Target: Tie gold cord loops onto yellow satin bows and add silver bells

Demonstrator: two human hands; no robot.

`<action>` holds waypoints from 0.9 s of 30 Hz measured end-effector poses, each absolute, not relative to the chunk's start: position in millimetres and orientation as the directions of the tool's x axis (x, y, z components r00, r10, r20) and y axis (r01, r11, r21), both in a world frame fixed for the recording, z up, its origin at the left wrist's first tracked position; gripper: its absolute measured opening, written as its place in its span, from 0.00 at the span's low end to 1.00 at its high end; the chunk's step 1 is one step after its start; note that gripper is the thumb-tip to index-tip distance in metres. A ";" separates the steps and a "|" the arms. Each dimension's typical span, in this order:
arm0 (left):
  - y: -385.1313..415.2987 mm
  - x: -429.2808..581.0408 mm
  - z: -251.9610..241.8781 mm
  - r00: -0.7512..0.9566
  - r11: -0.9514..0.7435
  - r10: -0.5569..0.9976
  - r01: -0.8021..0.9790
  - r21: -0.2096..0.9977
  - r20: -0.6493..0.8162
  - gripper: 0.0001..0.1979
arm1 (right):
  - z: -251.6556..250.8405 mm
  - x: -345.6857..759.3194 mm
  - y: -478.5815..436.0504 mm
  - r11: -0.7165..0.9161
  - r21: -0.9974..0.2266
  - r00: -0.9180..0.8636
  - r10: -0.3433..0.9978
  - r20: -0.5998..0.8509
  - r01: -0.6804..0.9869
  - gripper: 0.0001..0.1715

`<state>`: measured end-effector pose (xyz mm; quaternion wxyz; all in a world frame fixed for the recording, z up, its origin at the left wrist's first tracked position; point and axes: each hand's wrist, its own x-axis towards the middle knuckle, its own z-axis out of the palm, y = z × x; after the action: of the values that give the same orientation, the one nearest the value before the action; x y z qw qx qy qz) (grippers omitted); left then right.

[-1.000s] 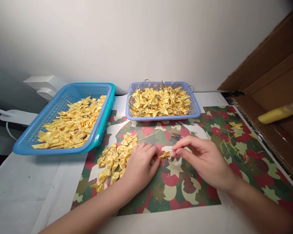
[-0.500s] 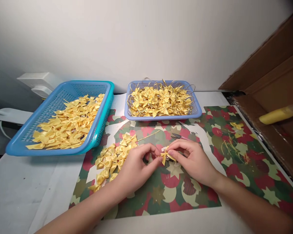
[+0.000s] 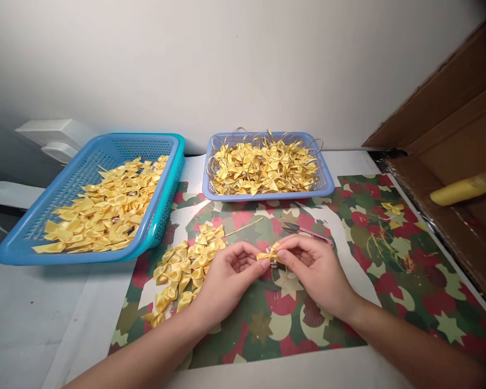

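Note:
Both hands meet over a patterned mat [image 3: 308, 335] and pinch one small yellow ribbon bow [image 3: 269, 255] between them. My left hand [image 3: 229, 281] grips its left end with thumb and fingertips. My right hand [image 3: 316, 270] holds its right side, fingers curled. A small silver piece shows under the bow. A loose pile of yellow bows [image 3: 186, 267] lies on the mat just left of my left hand.
A teal basket [image 3: 162, 205] of plain yellow bows stands at the left. A blue tray [image 3: 326, 183] of bows with gold loops stands at the back. Small scissors [image 3: 303, 230] lie behind my hands. An open cardboard box [image 3: 449, 135] fills the right side.
Both hands stayed together on the bow and turned it between the fingertips; they shifted slightly left and nearer. The view also drifted a little.

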<state>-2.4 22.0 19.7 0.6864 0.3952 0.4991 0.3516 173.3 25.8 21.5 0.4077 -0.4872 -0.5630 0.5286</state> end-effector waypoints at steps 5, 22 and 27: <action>20.0 -1.8 22.1 0.157 0.399 0.911 -0.092 0.912 -0.383 0.09 | 26.2 178.5 26.0 0.205 -0.926 -0.243 0.961 0.129 0.317 0.12; 15.8 -1.4 15.0 0.160 0.249 0.955 0.025 0.968 -0.250 0.06 | 31.2 174.3 24.7 0.188 -0.933 -0.381 0.923 0.061 0.307 0.17; 13.9 -1.4 15.9 0.158 0.248 0.956 0.020 0.969 -0.248 0.07 | 32.1 172.9 24.3 0.186 -0.943 -0.386 0.920 0.068 0.277 0.18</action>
<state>-1.4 13.9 15.9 0.5973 0.4717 0.5171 0.3917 172.9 24.3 32.1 0.3438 -0.4342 -0.6890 0.4675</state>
